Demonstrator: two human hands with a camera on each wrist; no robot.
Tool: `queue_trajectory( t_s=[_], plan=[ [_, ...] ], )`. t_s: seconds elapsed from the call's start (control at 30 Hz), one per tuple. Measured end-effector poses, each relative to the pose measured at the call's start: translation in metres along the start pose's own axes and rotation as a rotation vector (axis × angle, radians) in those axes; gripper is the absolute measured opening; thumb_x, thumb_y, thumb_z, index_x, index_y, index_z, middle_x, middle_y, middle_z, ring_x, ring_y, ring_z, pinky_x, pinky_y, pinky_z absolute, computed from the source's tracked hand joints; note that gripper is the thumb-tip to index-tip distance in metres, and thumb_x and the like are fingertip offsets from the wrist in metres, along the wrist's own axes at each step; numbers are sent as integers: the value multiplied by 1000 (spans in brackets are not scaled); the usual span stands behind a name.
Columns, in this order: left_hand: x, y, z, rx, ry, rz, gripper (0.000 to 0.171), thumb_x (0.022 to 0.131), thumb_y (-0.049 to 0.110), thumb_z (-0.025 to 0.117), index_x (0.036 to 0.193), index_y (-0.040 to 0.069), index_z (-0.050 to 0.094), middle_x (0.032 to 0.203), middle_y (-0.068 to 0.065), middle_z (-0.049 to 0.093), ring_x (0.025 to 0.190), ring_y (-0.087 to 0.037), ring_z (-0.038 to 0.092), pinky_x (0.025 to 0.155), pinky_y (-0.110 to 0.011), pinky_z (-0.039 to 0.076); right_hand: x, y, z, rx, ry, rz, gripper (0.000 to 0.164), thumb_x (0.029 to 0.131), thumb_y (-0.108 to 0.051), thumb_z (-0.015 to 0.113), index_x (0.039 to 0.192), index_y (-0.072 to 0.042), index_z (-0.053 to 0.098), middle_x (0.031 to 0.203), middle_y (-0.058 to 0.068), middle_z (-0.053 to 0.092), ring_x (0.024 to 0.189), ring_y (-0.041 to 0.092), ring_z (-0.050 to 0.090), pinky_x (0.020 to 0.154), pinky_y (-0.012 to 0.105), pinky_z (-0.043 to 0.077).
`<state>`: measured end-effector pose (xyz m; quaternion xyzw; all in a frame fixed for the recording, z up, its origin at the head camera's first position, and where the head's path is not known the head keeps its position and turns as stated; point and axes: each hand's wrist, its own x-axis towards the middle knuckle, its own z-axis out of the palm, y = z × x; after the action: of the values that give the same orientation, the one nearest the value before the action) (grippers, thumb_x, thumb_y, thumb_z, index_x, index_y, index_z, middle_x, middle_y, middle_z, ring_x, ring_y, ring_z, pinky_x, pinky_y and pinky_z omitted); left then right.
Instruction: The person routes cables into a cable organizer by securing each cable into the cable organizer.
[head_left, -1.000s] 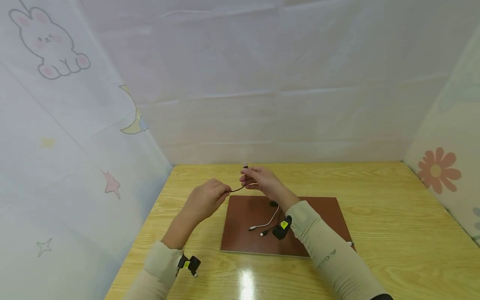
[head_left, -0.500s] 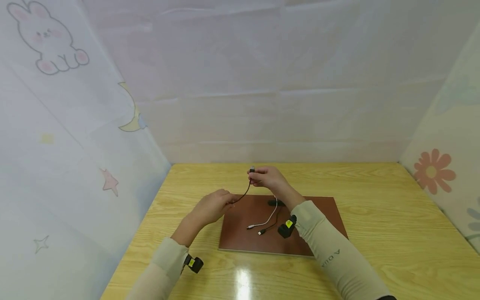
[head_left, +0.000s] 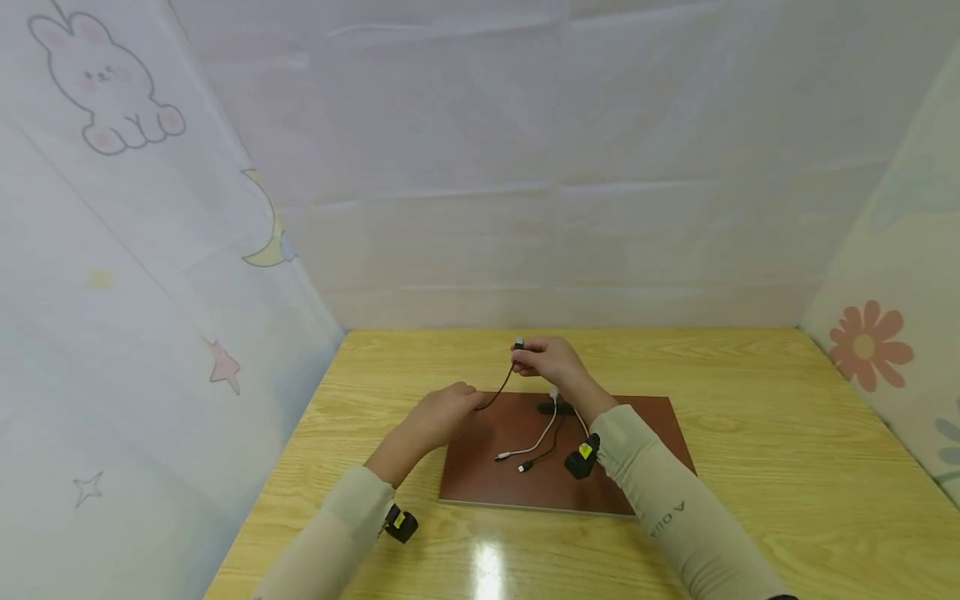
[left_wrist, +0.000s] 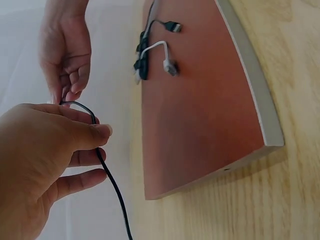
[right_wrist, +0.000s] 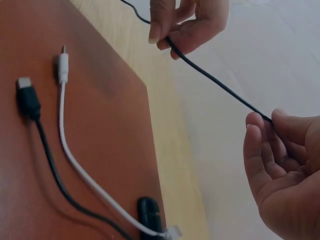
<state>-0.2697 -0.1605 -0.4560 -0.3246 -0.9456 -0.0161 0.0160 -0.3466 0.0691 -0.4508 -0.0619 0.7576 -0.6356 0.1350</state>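
Note:
A thin black cable (head_left: 501, 388) runs between the two hands, above the far-left corner of a reddish-brown board (left_wrist: 195, 115). My left hand (head_left: 442, 414) pinches it between thumb and fingers; in the left wrist view the rest of the cable hangs below that hand. At the cable's plug end, my right hand (head_left: 553, 360) pinches it, with the metal-tipped plug (head_left: 519, 343) pointing up past the fingertips. On the board lie a white cable (right_wrist: 63, 125) and another black cable (right_wrist: 50, 155) with a USB plug. Both lead towards a dark oblong holder (right_wrist: 149, 215) at the board's far edge.
The board lies on a wood-grain table (head_left: 780, 433). Another length of white cable (head_left: 581, 421) shows beside the right wrist camera (head_left: 581, 457). A pale fabric backdrop (head_left: 555, 208) stands behind the table, with printed side panels to left and right.
Both hands have shifted right with the black cable, the left one also lower and nearer the board. The cable between them now slants up to the right. More of the holder and white cable shows.

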Motion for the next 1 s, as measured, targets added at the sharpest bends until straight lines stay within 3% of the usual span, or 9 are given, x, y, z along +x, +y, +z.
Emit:
queue_trajectory(
  t_s=[0.17,0.3,0.5,0.7,1.0],
  plan=[
    [8,8,7,100,-50,36,38,101,7,60,138,18,62,128,0,67,117,-18,63,87,-34,56,1,10,-6,-94,3,3,31,100,-14,67,125,4,68,106,15,74,86,16,74,94,46,55],
    [13,14,13,203,-87,79,31,102,8,59,131,20,65,125,1,67,117,-17,63,88,-32,56,1,17,-9,-164,-3,-6,30,99,-10,66,125,5,67,105,16,75,88,21,75,90,44,58],
    [18,17,23,239,-79,135,21,101,9,59,112,23,71,109,6,67,104,-11,63,80,-25,55,0,24,-12,-335,-10,-24,23,99,-13,68,116,2,72,93,10,76,87,25,75,85,45,59],
    [18,24,26,250,-69,147,17,100,14,63,107,26,73,102,9,65,96,-8,61,69,-20,52,0,32,-16,-491,-25,-27,22,98,-18,68,113,-3,74,91,7,76,89,26,74,75,37,59],
    [22,31,29,276,-85,167,14,99,14,66,101,25,76,96,10,64,90,-6,58,65,-18,47,-4,36,-19,-592,-35,-29,16,99,-15,67,97,-1,72,88,11,72,75,20,70,69,34,55]
  ],
)
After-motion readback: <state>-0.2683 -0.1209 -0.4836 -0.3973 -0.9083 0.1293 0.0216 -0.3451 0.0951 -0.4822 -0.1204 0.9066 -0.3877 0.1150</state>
